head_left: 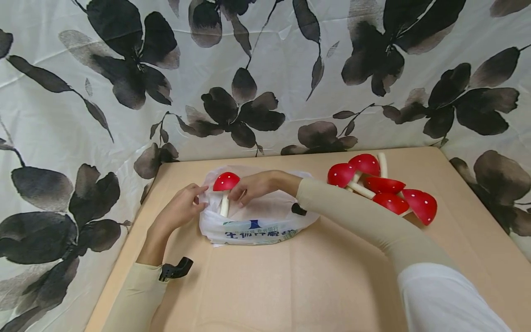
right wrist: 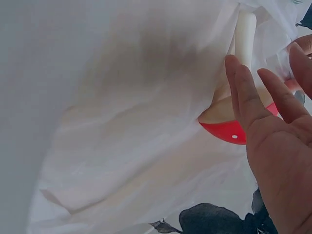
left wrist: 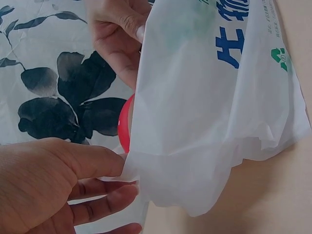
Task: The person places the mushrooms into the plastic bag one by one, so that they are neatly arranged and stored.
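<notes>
A red mushroom (head_left: pixel 226 181), dotted white over a cream stem (head_left: pixel 224 206), stands out against a white bag (head_left: pixel 259 224) printed in blue and green. More red, white-spotted mushrooms (head_left: pixel 420 205) brighten the pale tan worktop (head_left: pixel 257 286). Sleeves (head_left: pixel 365 212) show beige and white; black-and-grey flowers (head_left: pixel 262 115) and leaves (head_left: pixel 307 20) pattern the white cloth (head_left: pixel 290 78).

Beige sleeves (head_left: pixel 356 212), white oversleeve (head_left: pixel 444 295), black wrist cameras (head_left: pixel 176 269)

Bag (head_left: pixel 258 227) in all three views
</notes>
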Tool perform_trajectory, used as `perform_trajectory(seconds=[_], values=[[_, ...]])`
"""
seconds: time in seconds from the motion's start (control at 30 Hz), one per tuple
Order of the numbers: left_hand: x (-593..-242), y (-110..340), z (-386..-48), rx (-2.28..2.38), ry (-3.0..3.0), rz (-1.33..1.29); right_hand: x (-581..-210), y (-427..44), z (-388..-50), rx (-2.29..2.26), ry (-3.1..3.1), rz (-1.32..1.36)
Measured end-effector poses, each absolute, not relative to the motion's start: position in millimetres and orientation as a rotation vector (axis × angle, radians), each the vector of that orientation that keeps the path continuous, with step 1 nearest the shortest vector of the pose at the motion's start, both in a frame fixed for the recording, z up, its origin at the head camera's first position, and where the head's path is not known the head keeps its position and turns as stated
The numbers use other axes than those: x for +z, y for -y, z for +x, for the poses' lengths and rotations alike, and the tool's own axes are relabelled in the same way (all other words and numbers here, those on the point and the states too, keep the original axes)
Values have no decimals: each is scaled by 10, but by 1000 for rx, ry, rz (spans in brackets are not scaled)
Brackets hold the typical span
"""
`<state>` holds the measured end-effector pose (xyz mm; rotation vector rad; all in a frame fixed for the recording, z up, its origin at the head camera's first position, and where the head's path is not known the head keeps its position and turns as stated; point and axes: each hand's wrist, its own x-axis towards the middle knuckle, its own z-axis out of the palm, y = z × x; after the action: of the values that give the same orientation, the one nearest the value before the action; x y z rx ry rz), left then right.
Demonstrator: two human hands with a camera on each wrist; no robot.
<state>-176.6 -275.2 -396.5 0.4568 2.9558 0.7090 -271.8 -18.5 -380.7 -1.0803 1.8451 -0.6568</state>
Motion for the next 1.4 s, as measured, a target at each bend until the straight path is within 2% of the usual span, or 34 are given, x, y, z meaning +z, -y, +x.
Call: perform_trajectory(seconds=[0.4,1.4], values=[[-3943,2770,-1754,701,-2948,439,-3779,138,-2771,-629,-1866,-1114],[-3945,2775,-1747,700,-2943,478,-3781,7,-2807,-593,-1975,-930]])
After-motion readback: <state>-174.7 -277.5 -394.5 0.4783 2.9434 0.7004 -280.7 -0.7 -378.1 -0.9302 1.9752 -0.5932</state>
